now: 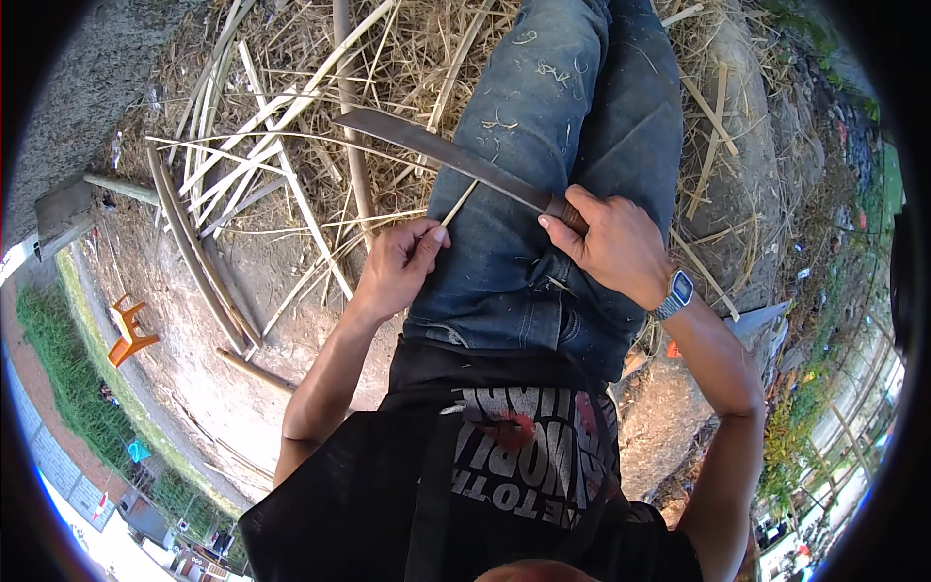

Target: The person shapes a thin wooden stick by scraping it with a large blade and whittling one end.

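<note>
My right hand is wrapped round the dark handle of a machete, whose long blade stretches to the upper left across my thighs. Between the thumb and fingers of my left hand is a thin pale bamboo strip. The strip slants up from my fingertips over the jeans and meets the lower edge of the blade. Curled shavings lie on the jeans.
Split bamboo strips lie in a heap to the left, with thicker poles beside them. Shavings and straw cover the ground around my legs. An orange plastic stool is farther left. Loose strips lie to the right.
</note>
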Demonstrator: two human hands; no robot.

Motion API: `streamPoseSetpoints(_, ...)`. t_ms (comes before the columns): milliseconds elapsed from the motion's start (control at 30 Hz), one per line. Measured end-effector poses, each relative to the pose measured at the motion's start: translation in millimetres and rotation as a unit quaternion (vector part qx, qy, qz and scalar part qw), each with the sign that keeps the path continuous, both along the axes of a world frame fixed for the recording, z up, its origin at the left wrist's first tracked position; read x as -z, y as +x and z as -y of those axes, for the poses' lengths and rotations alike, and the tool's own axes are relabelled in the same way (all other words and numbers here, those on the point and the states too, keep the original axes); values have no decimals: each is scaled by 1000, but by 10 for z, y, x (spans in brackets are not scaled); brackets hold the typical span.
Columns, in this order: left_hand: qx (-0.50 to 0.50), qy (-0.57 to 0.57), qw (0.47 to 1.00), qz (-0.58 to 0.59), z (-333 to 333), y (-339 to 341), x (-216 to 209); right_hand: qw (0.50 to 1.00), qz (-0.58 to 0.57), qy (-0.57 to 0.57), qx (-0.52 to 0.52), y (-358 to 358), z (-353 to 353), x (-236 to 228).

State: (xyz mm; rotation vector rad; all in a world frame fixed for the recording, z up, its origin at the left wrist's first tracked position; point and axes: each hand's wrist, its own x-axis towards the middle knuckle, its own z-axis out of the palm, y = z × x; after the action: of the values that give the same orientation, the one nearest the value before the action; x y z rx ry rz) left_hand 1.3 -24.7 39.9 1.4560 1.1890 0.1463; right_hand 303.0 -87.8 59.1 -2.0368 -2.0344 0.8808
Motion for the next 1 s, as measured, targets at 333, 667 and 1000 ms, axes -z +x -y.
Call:
streamPoseSetpoints(333,-53,34,994,-88,229,-442,-141,1000,7,24,-4,116,-58,82)
streamPoseSetpoints(667,-67,81,993,-53,89,-42,20,999,-45,10,11,-34,35,9)
streamPoseSetpoints(1000,-81,85,988,-100,231,-385,-43,999,-30,16,14,58,1,63)
